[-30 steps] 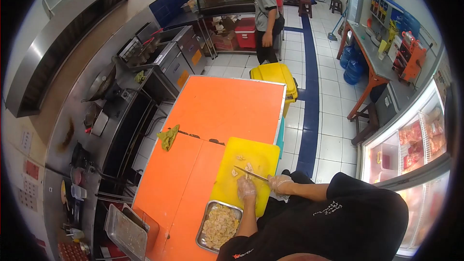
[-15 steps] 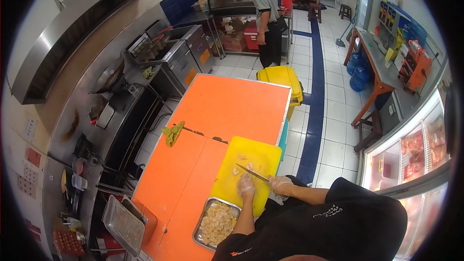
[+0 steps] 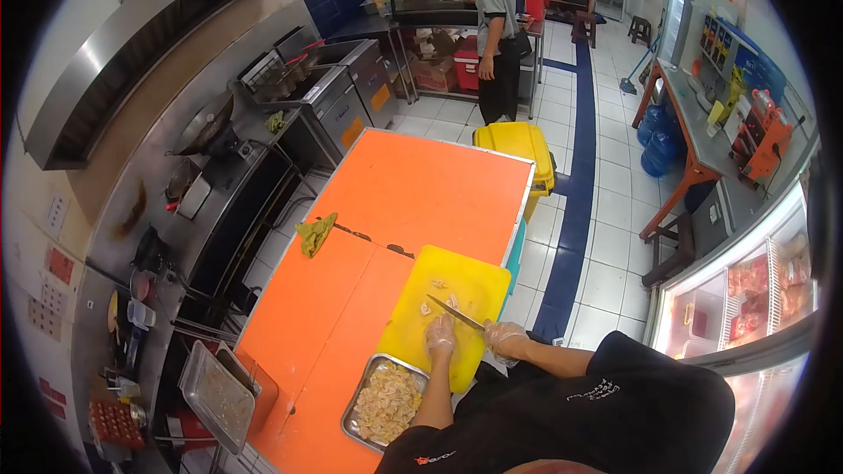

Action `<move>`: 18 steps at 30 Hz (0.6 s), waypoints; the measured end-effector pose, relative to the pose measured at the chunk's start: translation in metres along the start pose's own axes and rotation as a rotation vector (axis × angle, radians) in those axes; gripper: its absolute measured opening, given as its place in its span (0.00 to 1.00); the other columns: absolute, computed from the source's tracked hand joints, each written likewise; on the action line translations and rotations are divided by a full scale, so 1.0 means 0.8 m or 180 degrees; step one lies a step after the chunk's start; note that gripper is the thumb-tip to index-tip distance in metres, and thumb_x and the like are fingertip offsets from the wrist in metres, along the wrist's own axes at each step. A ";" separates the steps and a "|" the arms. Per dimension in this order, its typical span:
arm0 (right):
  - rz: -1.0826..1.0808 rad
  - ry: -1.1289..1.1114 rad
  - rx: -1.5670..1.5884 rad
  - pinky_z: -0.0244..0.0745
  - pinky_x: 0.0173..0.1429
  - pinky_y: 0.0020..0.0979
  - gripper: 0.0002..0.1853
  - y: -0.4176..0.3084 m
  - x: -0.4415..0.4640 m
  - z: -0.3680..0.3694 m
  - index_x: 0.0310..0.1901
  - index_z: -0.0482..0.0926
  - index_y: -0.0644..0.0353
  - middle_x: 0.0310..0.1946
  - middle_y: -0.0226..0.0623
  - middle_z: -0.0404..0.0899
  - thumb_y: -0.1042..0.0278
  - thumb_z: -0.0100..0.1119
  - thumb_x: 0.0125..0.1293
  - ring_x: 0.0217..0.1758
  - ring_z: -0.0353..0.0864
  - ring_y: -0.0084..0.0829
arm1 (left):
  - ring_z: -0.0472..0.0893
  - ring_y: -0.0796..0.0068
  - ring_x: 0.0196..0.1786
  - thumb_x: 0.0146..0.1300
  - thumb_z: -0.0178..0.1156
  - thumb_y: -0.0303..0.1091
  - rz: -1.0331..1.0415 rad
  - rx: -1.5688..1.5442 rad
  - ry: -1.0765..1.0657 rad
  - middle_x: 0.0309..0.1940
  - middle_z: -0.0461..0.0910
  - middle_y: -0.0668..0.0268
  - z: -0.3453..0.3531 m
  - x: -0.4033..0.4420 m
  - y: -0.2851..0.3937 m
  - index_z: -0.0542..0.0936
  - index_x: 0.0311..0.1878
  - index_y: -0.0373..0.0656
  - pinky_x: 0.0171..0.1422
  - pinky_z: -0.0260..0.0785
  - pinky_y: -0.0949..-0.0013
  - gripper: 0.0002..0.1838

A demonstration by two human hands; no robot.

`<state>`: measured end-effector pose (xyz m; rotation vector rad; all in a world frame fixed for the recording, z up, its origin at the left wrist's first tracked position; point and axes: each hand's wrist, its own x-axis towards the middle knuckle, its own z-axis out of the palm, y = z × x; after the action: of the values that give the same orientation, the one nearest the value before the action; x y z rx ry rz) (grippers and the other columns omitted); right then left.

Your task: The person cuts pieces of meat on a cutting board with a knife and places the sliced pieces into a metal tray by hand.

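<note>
My gloved right hand (image 3: 504, 339) is closed round the handle of a kitchen knife (image 3: 457, 312). Its blade points up and left, over the yellow cutting board (image 3: 479, 275). Just left of the blade, my gloved left hand (image 3: 440, 334) is at the board with fingers curled in; whatever they hold is hidden. Small pale pieces of meat (image 3: 426, 308) lie about the blade, with another bit of meat (image 3: 439, 283) farther up. Below my left hand, a metal tray (image 3: 349, 421) is filled with cut pale meat (image 3: 386, 402), its corner at the board's edge.
The board lies on an orange table (image 3: 421, 180), with a green cloth (image 3: 314, 235) at its left edge. Beyond stands a yellow bin (image 3: 518, 142). A person (image 3: 496, 17) stands by a glass display case. Stoves line the left; a lit fridge (image 3: 746, 298) is at my right.
The view has shifted slightly. My left hand has moved a little on the board, and the knife stays in my right hand. The person at the back still reaches toward the glass case.
</note>
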<state>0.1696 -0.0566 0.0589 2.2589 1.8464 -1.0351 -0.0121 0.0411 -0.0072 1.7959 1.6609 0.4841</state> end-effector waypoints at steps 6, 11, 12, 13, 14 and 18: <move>-0.0159 0.0154 -0.0099 0.87 0.49 0.53 0.19 0.008 0.003 0.009 0.57 0.79 0.61 0.42 0.54 0.92 0.52 0.48 0.85 0.46 0.94 0.54 | 0.83 0.32 0.62 0.83 0.50 0.55 -0.0301 -0.0157 0.0138 0.57 0.86 0.36 0.000 0.000 0.002 0.85 0.59 0.34 0.70 0.74 0.43 0.30; -0.0205 0.0028 -0.0031 0.87 0.50 0.53 0.20 0.014 0.002 0.008 0.57 0.79 0.61 0.43 0.54 0.92 0.51 0.47 0.86 0.46 0.94 0.53 | 0.83 0.33 0.65 0.83 0.52 0.53 -0.0596 -0.0514 0.0127 0.60 0.85 0.35 0.032 0.014 -0.032 0.83 0.64 0.34 0.71 0.73 0.43 0.28; -0.0238 0.0077 -0.0008 0.86 0.51 0.54 0.21 0.016 -0.001 0.007 0.57 0.79 0.61 0.44 0.54 0.91 0.50 0.47 0.86 0.47 0.93 0.54 | 0.83 0.33 0.65 0.82 0.53 0.51 -0.0566 -0.0649 0.0237 0.61 0.84 0.35 0.058 0.024 -0.060 0.83 0.64 0.34 0.71 0.73 0.44 0.28; -0.0272 0.0140 0.0008 0.86 0.52 0.54 0.22 0.018 0.000 0.005 0.57 0.79 0.61 0.45 0.55 0.91 0.49 0.47 0.86 0.48 0.93 0.55 | 0.82 0.33 0.66 0.82 0.54 0.50 -0.0524 -0.0791 0.0353 0.63 0.84 0.35 0.071 0.031 -0.073 0.82 0.65 0.34 0.71 0.73 0.45 0.27; -0.0283 0.0144 -0.0001 0.86 0.52 0.54 0.22 0.017 -0.002 0.000 0.57 0.79 0.61 0.45 0.55 0.91 0.49 0.47 0.86 0.48 0.93 0.55 | 0.82 0.33 0.66 0.82 0.54 0.50 -0.0524 -0.0797 0.0367 0.63 0.84 0.35 0.054 0.026 -0.052 0.82 0.65 0.34 0.71 0.73 0.45 0.27; -0.0244 0.0044 0.0038 0.84 0.56 0.57 0.24 0.017 -0.011 -0.012 0.57 0.79 0.62 0.46 0.57 0.91 0.46 0.46 0.87 0.51 0.92 0.58 | 0.84 0.42 0.63 0.83 0.55 0.48 -0.0849 -0.1365 0.0283 0.62 0.85 0.42 0.033 0.013 -0.015 0.80 0.68 0.34 0.71 0.73 0.51 0.26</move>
<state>0.1853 -0.0637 0.0661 2.2235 1.9519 -1.0464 -0.0025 0.0457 -0.0362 1.2405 1.6716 0.7419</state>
